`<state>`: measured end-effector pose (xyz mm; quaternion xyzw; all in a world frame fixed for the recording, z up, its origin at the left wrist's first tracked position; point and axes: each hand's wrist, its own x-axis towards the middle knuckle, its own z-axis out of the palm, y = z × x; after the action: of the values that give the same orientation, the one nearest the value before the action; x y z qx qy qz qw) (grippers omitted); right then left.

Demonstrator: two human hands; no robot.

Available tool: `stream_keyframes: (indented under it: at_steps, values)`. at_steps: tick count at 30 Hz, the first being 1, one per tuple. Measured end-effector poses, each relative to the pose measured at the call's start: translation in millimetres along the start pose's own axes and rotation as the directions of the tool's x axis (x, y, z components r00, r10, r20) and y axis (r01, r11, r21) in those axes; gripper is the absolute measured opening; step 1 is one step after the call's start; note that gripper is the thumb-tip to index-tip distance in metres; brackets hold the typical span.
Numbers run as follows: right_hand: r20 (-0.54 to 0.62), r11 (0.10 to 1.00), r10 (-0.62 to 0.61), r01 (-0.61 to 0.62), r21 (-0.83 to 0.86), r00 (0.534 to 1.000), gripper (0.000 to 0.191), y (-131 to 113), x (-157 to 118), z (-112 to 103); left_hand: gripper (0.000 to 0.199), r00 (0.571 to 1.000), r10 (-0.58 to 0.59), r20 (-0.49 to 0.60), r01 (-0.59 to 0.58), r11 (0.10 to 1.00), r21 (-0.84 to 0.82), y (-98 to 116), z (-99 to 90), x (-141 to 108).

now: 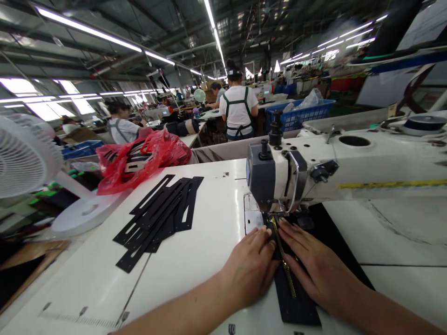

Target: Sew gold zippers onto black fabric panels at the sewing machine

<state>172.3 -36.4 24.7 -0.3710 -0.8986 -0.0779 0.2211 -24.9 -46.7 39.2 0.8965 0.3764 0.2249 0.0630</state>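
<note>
A black strip (296, 311) with a gold-toothed zipper (289, 281) along its middle lies under the presser foot (275, 213) of a white sewing machine (328, 158). On the strip's left edge, my left hand (249, 263) rests with bent fingers pressed together and its thumb tucked in. Just right of the zipper teeth, my right hand (312, 260) lies with fingers stretched out flat over the black material. A larger black piece (337, 237) extends to the right, behind and partly under that hand. The needle tip is too small to make out.
Several slotted black pieces (157, 218) lie overlapping on the white table (206, 251), left of my hands. Beyond them are a red plastic bag (171, 149) and a white fan (24, 153). A blue basket (296, 116) and a standing co-worker (239, 107) are farther back.
</note>
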Motion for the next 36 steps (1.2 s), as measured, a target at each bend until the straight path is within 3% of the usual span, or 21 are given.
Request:
stream_keyframes:
  at_steps: [8,16,20,28,36]
  values:
    - [-0.026,1.000,0.010,-0.009,0.010,1.000,0.039,8.2,12.2,4.5,0.029,0.997,0.029,-0.074,-0.035,0.997,-0.075,-12.4,2.9,5.5]
    - [0.004,0.979,0.093,-0.092,0.184,0.996,0.033,16.2,23.6,8.4,0.022,0.996,-0.030,-0.082,0.017,0.986,-0.164,-21.5,4.0,10.0]
    - [0.007,0.979,0.123,-0.122,0.162,0.992,0.028,21.6,27.2,12.5,0.014,0.995,-0.084,-0.047,0.071,0.972,-0.225,-26.8,3.3,15.7]
    - [-0.045,0.993,0.088,-0.084,0.087,0.995,0.027,35.0,35.2,25.0,0.010,0.989,-0.124,-0.078,0.103,0.968,-0.228,-38.8,9.8,27.2]
    - [-0.086,0.993,0.070,-0.061,0.106,0.994,0.029,40.2,39.6,16.3,0.012,0.986,-0.141,-0.084,0.125,0.977,-0.170,-40.7,10.6,31.2]
